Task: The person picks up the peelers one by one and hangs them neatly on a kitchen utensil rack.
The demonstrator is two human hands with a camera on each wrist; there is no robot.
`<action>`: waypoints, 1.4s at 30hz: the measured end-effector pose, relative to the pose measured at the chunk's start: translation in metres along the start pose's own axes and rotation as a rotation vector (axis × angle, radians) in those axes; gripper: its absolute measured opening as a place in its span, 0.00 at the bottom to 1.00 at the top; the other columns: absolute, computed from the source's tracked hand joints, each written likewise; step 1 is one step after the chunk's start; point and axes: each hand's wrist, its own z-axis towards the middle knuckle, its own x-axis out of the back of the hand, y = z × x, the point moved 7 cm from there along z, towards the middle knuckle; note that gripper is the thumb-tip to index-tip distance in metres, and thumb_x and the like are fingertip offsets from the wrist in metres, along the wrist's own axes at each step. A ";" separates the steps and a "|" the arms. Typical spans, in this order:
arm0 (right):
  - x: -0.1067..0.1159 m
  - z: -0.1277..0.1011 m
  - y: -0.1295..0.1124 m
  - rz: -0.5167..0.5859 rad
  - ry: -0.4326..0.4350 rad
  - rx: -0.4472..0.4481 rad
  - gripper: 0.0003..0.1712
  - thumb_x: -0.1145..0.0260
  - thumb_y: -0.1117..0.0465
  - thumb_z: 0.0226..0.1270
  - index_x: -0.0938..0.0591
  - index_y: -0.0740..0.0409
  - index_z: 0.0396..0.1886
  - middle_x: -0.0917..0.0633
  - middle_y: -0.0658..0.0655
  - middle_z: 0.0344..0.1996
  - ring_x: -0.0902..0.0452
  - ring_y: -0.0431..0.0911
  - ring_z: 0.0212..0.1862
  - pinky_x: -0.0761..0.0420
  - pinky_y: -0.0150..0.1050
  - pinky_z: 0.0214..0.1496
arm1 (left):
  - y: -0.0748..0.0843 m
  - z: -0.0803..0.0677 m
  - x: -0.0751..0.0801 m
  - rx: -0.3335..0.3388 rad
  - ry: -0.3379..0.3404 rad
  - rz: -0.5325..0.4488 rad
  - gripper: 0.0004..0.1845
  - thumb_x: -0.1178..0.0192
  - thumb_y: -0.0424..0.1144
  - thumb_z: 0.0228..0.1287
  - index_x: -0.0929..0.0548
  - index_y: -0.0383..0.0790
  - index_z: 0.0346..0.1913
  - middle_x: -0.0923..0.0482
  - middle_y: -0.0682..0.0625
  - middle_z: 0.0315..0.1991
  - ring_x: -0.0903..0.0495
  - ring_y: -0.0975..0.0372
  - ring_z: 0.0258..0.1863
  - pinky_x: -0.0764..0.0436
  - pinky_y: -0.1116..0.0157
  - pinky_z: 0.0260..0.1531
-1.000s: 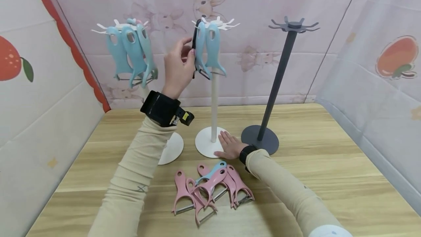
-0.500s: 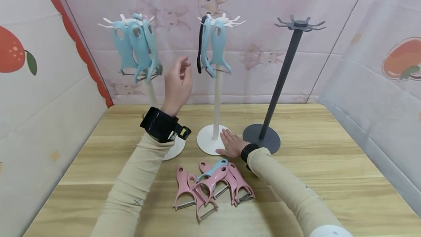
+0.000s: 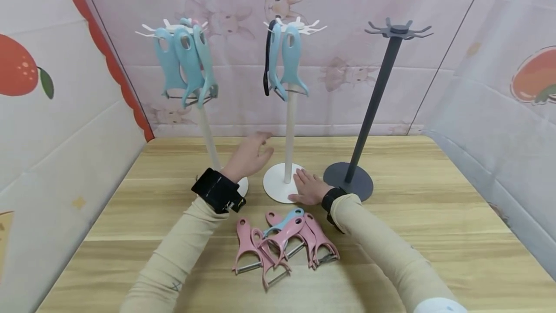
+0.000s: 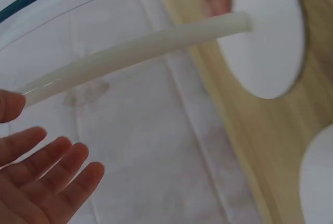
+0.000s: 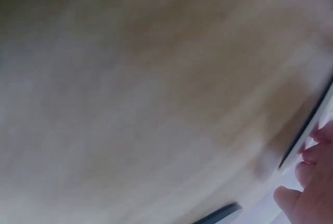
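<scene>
My left hand (image 3: 249, 157) is off the table between the left and middle stands, fingers loosely bent and holding nothing. In the left wrist view its fingers (image 4: 67, 169) are spread beside the middle stand's white pole (image 4: 140, 52). My right hand (image 3: 310, 188) lies flat with its fingers on the round white base (image 3: 276, 185) of the middle stand. On that stand's hooks hang two blue peelers (image 3: 292, 59) and a black one (image 3: 267, 64) seen edge-on. Nearer me lies a pile of pink peelers (image 3: 282, 240) with one blue peeler (image 3: 283, 221) among them.
Several blue peelers (image 3: 187, 59) hang from the white left stand (image 3: 207, 134), with a bit of pink behind. A dark grey stand (image 3: 377, 95) with bare hooks rises at the right. Printed cloth walls (image 3: 243, 110) enclose the wooden table (image 3: 412, 206).
My left hand has let go of the black peeler, which now hangs on the middle stand, and has dropped down toward the table. The right hand has stayed on the base.
</scene>
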 end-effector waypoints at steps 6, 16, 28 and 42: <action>0.012 -0.018 -0.002 0.040 0.002 0.033 0.42 0.57 0.41 0.70 0.51 0.66 0.70 0.55 0.65 0.70 0.65 0.55 0.70 0.53 0.53 0.68 | -0.016 -0.016 -0.042 -0.042 -0.272 0.204 0.21 0.49 0.37 0.65 0.29 0.29 0.58 0.31 0.36 0.57 0.31 0.48 0.57 0.33 0.54 0.56; 0.029 -0.062 -0.017 0.094 0.088 0.092 0.38 0.47 0.46 0.67 0.41 0.68 0.66 0.44 0.68 0.67 0.54 0.58 0.69 0.47 0.51 0.66 | -0.041 -0.034 -0.094 -0.120 -0.530 0.327 0.22 0.50 0.34 0.64 0.32 0.24 0.59 0.35 0.32 0.59 0.36 0.47 0.61 0.38 0.56 0.61; 0.020 -0.111 -0.036 0.224 0.228 0.034 0.13 0.37 0.55 0.60 0.20 0.62 0.34 0.27 0.50 0.18 0.31 0.42 0.21 0.32 0.34 0.21 | -0.057 -0.050 -0.113 -0.056 -0.721 0.323 0.24 0.55 0.32 0.68 0.40 0.27 0.65 0.44 0.32 0.65 0.43 0.48 0.65 0.44 0.58 0.63; 0.011 -0.126 -0.047 0.159 0.289 -0.005 0.06 0.35 0.63 0.54 0.24 0.59 0.24 0.32 0.48 0.14 0.37 0.41 0.18 0.36 0.34 0.19 | -0.057 -0.061 -0.117 -0.057 -0.799 0.406 0.26 0.54 0.33 0.68 0.42 0.28 0.66 0.50 0.33 0.67 0.48 0.46 0.67 0.46 0.58 0.64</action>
